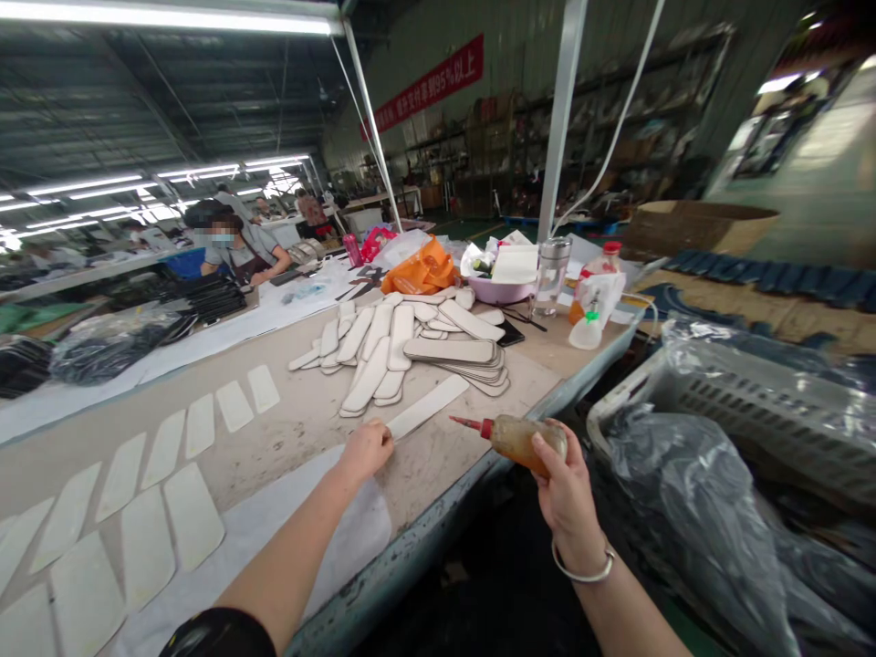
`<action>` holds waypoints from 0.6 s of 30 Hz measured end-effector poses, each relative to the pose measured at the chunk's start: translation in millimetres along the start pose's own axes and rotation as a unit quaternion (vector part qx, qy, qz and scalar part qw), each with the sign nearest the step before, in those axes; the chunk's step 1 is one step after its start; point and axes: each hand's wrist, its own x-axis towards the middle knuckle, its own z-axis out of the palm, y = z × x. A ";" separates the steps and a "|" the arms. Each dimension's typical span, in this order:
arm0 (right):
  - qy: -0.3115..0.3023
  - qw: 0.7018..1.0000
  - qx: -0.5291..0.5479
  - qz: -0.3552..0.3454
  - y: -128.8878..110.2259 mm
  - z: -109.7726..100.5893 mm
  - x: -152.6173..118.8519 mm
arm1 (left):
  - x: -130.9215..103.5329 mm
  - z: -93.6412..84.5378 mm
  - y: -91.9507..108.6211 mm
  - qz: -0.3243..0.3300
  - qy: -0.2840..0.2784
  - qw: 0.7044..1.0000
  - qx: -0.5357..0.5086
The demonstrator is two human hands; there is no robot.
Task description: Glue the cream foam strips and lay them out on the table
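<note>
White, one strip touches left hand, grip unclear; right hand clamps one bottle.

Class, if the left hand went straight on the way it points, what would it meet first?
The left hand would probably meet the long pale strip just ahead first; whether they already touch is unclear.
</note>
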 end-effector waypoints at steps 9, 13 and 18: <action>-0.001 1.000 0.026 -0.002 0.1 -3.0 2.6 | -21.6 -30.5 2.5 0.000 0.107 0.994 -0.006; -0.043 0.998 0.045 -0.014 -0.1 -3.2 -1.3 | -74.6 -23.6 24.1 0.086 0.128 0.988 -0.001; -0.139 0.984 -0.076 -0.079 14.3 0.7 -14.0 | -122.2 6.5 42.6 0.131 0.111 0.985 -0.031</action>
